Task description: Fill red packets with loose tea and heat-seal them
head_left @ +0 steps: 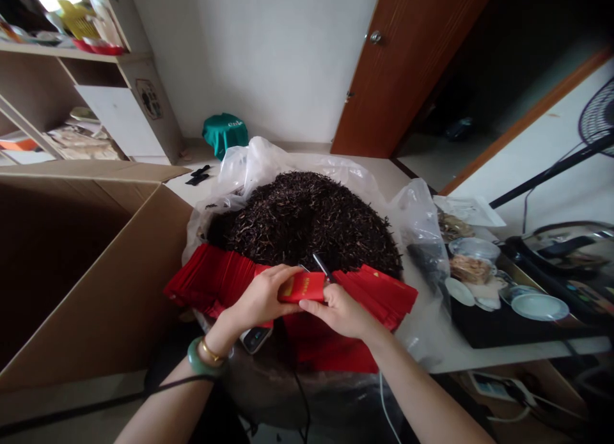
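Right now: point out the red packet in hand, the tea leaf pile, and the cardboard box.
red packet point(303, 286), head view, middle of its red face between both hands.
tea leaf pile point(307, 217), head view, centre of the dark heap.
cardboard box point(110, 290), head view, outer side wall.

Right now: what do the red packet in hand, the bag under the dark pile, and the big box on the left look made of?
Red packet, held by left hand and right hand: likely foil or coated paper; smooth, slight sheen, gold print.
Bag: thin clear plastic film; translucent, crinkled, glossy highlights.
Box: brown cardboard, matte, with folded flaps.
Dark pile: dry, wiry strands, probably loose tea leaves.
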The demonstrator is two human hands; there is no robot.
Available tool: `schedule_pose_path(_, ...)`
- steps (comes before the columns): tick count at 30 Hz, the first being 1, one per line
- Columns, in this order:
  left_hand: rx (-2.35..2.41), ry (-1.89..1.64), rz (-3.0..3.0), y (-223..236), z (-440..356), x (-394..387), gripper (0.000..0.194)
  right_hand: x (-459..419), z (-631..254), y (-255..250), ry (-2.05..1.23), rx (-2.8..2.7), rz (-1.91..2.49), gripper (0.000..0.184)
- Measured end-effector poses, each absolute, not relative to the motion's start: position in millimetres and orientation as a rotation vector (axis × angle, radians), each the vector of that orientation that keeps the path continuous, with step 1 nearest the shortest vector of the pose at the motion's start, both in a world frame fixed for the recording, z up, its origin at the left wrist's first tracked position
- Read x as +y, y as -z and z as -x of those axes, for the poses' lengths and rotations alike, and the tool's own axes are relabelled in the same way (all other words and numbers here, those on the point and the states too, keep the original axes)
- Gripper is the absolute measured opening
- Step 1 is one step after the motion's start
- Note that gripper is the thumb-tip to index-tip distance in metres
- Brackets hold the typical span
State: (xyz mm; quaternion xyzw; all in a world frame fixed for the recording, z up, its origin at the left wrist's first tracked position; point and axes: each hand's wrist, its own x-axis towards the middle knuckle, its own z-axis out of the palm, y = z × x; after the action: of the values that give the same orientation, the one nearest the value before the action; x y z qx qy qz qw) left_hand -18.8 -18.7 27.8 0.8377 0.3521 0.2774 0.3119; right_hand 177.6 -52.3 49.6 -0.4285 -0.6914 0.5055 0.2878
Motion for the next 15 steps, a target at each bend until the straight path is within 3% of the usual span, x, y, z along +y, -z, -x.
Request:
schedule_pose_path(7, 0.926, -0.768, -2.311, -23.3, 18.0, -19.2, 0.064, -54.9, -175.7, -51.7, -1.305, -1.974, 1.041, 0.024)
schedule_pose_path(15, 0.866, -0.739, -2.242, -26.8, 17.1, -19.7, 0.065, -59.3, -175.8, -55.0, -1.011, -2.155, 1.089, 0.026)
